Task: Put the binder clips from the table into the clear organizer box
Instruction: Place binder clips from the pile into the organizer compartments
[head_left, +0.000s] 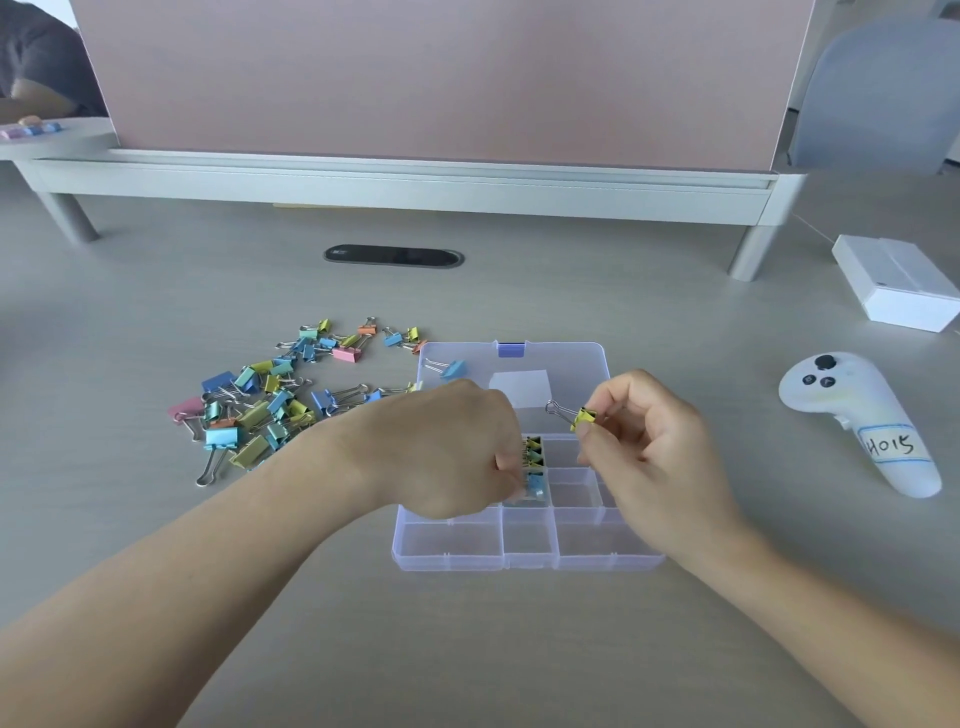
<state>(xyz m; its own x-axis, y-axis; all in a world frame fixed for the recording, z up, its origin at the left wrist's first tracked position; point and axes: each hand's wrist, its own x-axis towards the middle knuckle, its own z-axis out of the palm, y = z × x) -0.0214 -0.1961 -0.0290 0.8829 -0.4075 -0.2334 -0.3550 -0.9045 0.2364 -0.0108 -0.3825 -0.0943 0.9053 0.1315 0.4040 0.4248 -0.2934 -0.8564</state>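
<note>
A clear organizer box (527, 545) lies open on the table, its lid (566, 364) folded back. My right hand (654, 457) pinches a small yellow binder clip (583, 417) above the box's middle compartments. My left hand (457, 452) reaches into a middle compartment, its fingertips at a blue clip (535, 483) below some yellow clips (534, 451). A pile of coloured binder clips (270, 400) lies on the table left of the box. One blue clip (451, 370) rests on the lid.
A white controller (862, 421) labelled by hand lies right of the box. A white carton (898, 283) sits at the far right. A monitor riser (405, 179) with a pink board spans the back. A dark cable grommet (393, 256) is set in the table.
</note>
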